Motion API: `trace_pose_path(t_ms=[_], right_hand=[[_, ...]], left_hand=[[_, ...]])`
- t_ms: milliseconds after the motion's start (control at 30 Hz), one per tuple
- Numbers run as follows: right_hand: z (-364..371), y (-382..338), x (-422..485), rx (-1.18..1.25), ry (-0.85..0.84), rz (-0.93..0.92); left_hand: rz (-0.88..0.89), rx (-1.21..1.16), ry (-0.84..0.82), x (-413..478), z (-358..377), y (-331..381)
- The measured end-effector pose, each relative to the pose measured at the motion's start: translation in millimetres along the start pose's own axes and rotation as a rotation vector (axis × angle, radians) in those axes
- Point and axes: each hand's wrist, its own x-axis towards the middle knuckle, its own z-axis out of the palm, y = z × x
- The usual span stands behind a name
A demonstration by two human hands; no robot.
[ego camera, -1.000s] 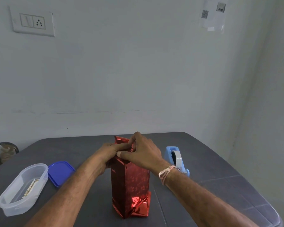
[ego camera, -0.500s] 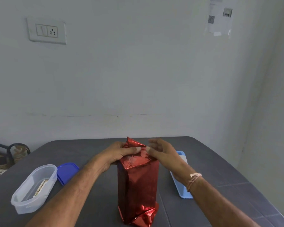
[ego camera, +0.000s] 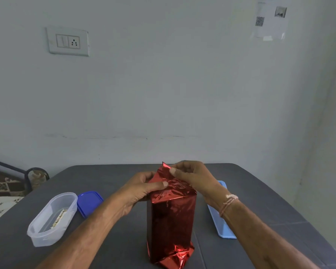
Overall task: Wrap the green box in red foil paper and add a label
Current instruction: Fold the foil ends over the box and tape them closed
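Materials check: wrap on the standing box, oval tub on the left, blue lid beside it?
The wrap: metallised foil or film, glossy red; mirror glints, sharp crinkles at the base. The tub: likely plastic, translucent, frosted; contents show through its wall. The lid: probably plastic, opaque blue, smooth, moulded rim.

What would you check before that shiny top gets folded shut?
1. Box upright on the table: ok.
2. Left hand grips the box top, thumb pressing the foil: ok.
3. Right hand pinches the flap near its tip: ok.
4. Top closed: not ok, the flap sticks up.
5. Bottom fold tucked under: ok, though crumpled.
6. Label on the foil: not ok, none shows; a printed strip lies in the tub, and I cannot tell whether it is the label.
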Motion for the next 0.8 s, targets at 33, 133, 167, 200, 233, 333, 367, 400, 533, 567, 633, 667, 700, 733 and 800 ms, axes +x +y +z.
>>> trace_pose_path(t_ms=[33, 133, 167, 200, 233, 333, 367, 400, 533, 567, 633, 667, 700, 733, 800], right_hand=[[2, -5, 4, -0.028, -0.011, -0.014], [5, -16, 18, -0.157, -0.011, -0.047], [6, -19, 21, -0.196, -0.011, -0.049], [6, -21, 25, -0.221, -0.008, -0.049], [5, -22, 28, -0.227, -0.005, -0.044], [5, -22, 30, -0.193, -0.006, -0.028], [6, -22, 29, -0.170, -0.005, -0.025], [6, -21, 28, -0.151, -0.003, -0.026], [5, -21, 26, -0.176, 0.020, -0.074], [4, -22, 26, -0.177, 0.031, -0.091], [2, -26, 26, -0.140, 0.049, -0.126], [2, -28, 25, -0.121, 0.058, -0.143], [0, -30, 24, -0.117, 0.068, -0.160], [-1, -31, 24, -0.129, 0.072, -0.176], [-6, -31, 22, -0.171, 0.031, -0.209]], left_hand=[[0.004, 0.001, -0.006, 1, 0, 1], [0.008, -0.007, -0.019, 2, 1, 4], [0.009, -0.012, -0.021, 2, 1, 4], [0.007, -0.020, -0.020, 2, 1, 3], [0.004, -0.030, -0.017, 2, 1, 2], [-0.003, -0.041, -0.013, 3, -1, -1], [-0.003, -0.033, -0.012, 4, -2, -1], [-0.002, -0.025, -0.012, 5, -2, -2], [0.003, -0.006, -0.017, 9, -3, -4], [0.003, -0.009, -0.019, 9, -3, -4], [0.004, -0.020, -0.021, 10, -3, -5], [0.006, -0.027, -0.021, 10, -3, -5], [0.006, -0.033, -0.018, 10, -3, -5], [0.007, -0.040, -0.017, 9, -3, -4], [0.006, -0.052, -0.016, 8, -3, -4]])
